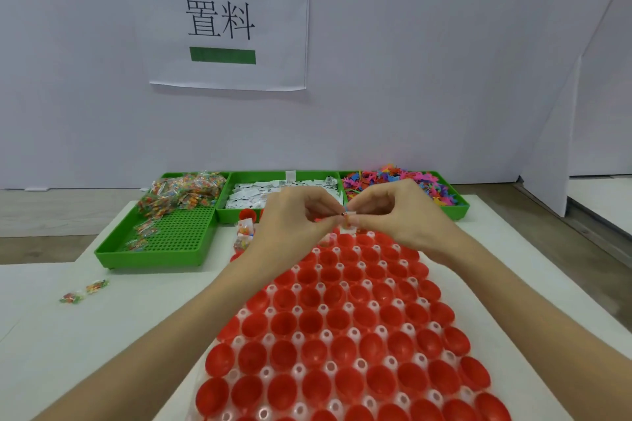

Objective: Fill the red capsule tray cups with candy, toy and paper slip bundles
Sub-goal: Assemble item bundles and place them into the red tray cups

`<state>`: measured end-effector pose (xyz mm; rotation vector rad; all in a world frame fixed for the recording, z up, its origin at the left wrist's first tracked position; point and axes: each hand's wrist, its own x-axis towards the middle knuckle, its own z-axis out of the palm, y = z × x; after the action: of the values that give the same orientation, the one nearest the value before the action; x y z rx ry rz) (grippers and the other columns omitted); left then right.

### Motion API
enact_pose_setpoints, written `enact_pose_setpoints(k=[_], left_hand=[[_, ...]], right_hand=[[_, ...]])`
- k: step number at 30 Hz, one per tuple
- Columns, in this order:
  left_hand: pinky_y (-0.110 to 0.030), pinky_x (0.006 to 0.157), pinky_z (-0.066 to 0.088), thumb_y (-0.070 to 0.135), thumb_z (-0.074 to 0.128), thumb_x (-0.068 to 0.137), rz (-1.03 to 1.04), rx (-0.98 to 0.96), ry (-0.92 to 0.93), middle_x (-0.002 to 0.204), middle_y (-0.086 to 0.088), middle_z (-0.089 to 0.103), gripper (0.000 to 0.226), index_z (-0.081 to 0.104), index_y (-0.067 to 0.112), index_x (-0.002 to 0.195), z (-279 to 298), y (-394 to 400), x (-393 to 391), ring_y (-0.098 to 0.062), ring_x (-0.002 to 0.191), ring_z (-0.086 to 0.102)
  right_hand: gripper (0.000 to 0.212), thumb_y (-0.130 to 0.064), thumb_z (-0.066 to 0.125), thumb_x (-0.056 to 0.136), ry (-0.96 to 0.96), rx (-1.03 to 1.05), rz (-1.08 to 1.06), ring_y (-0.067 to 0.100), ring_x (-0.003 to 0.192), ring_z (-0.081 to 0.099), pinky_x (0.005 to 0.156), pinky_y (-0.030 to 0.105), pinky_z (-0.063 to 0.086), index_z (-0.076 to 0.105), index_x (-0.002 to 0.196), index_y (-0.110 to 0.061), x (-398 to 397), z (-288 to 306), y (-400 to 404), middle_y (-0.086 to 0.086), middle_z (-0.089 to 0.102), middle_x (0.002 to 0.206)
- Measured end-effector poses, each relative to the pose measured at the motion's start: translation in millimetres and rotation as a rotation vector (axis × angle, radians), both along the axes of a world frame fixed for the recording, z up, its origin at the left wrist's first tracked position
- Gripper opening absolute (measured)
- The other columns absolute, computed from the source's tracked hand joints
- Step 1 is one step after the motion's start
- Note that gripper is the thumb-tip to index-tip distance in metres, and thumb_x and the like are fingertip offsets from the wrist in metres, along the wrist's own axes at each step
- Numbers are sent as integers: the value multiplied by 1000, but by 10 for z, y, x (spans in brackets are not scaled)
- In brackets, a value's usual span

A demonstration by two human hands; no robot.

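White table below a white wall; both hands pinch a bundle above the tray, mid-frame.

At the centre of the frame we see the left hand and the right hand meeting above the far end of the red capsule tray, both pinching a small bundle between their fingertips (its contents are too small to tell). The tray's near cups look empty. Behind the hands sit three green bins: candy packets at left, paper slips in the middle, coloured toys at right. Two stray candy packets lie on the table at lower left.
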<state>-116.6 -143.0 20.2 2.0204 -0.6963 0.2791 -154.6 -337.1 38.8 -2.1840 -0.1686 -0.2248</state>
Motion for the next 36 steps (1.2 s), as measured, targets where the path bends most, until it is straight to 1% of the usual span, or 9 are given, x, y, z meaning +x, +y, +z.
enact_pose_setpoints(k=[4, 9, 11, 14, 18, 26, 29, 33, 36], left_hand=[[-3, 65, 44, 15, 86, 79, -41, 195, -17, 77, 5, 77, 8, 80, 14, 84, -110, -93, 215, 9, 73, 67], [-32, 101, 46, 19, 86, 79, -82, 303, -53, 75, 8, 77, 9, 78, 17, 81, -166, -126, 289, -4, 75, 71], [-33, 106, 37, 18, 84, 80, -74, 362, -80, 76, 10, 76, 9, 76, 20, 79, -163, -139, 315, -10, 80, 68], [-8, 89, 29, 15, 82, 81, -89, 427, -142, 71, 18, 68, 9, 77, 23, 81, -153, -137, 330, -4, 82, 50], [-17, 69, 29, 21, 81, 83, -87, 517, -220, 74, 17, 67, 7, 81, 25, 89, -138, -159, 322, -8, 84, 32], [-18, 78, 27, 24, 72, 92, -121, 663, -266, 91, 11, 71, 12, 82, 27, 99, -96, -199, 333, -11, 93, 29], [-19, 76, 26, 22, 69, 93, -120, 705, -303, 93, 9, 69, 15, 82, 24, 99, -78, -228, 341, -15, 92, 33], [-17, 74, 24, 19, 79, 84, -53, 606, -308, 81, 18, 48, 8, 79, 22, 91, -113, -241, 310, -14, 91, 35], [-18, 73, 24, 24, 82, 83, -24, 587, -322, 85, 14, 50, 7, 78, 21, 87, -148, -247, 300, -14, 92, 35]], right_hand=[[17, -21, 87, 79, 26, -52, -53, 1, 79, 74, 80, 11, 52, 80, 94, -17, 182, -263, -50, -4, 78, 74], [14, -18, 88, 77, -31, -147, -55, -6, 74, 71, 73, 6, 50, 80, 89, -19, 257, -381, -62, -9, 77, 73], [13, -18, 88, 77, -63, -220, -52, -4, 74, 71, 73, 9, 53, 80, 87, -21, 266, -391, -33, -11, 76, 76], [13, -17, 88, 77, -95, -274, -50, -6, 73, 67, 68, 6, 49, 78, 81, -24, 249, -413, -13, -14, 73, 75], [12, -14, 87, 78, -77, -318, -48, -4, 72, 66, 69, 8, 48, 80, 80, -23, 249, -418, -7, -11, 75, 77], [24, -4, 77, 84, -61, -422, -45, -29, 70, 51, 66, -6, 36, 84, 88, -27, 250, -396, 47, -28, 54, 63], [21, -9, 79, 83, -91, -457, -62, -24, 69, 52, 66, -5, 37, 84, 87, -29, 260, -405, 52, -21, 51, 66], [13, -19, 83, 83, -81, -425, -60, -13, 61, 56, 64, -1, 39, 84, 90, -29, 268, -399, 24, -21, 56, 64], [12, -22, 80, 86, -49, -370, -38, -15, 67, 59, 63, 1, 42, 83, 92, -33, 260, -366, -5, -20, 66, 70]])
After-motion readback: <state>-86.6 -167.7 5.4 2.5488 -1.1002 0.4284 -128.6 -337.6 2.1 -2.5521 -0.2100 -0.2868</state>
